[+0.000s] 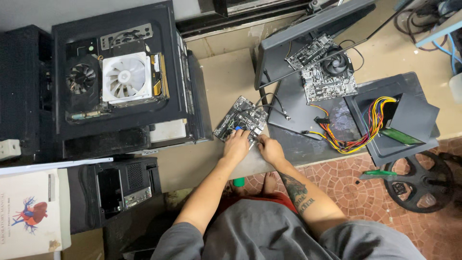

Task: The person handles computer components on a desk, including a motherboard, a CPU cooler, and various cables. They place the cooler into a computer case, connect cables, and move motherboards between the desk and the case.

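Head view. L hand (236, 145) rests fingers-down on near edge of small circuit board (241, 119), a blue-tipped tool under it; grip closure can't be told. R hand (270, 149) just beside, fingertips pinched at board's near-right corner. Board lies on surface (226, 77), long axis diagonal, directly ahead of both hands. Open PC case (115, 77) holds white fan; right case (399, 120) holds coloured wires.

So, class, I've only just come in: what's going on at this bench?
A person works with both bare hands on a small circuit board lying on the table. The left hand rests on its near edge; the right hand touches it just beside. An open computer case with a white fan lies to the left, and a second board with a black cooler and a bundle of coloured wires to the right.
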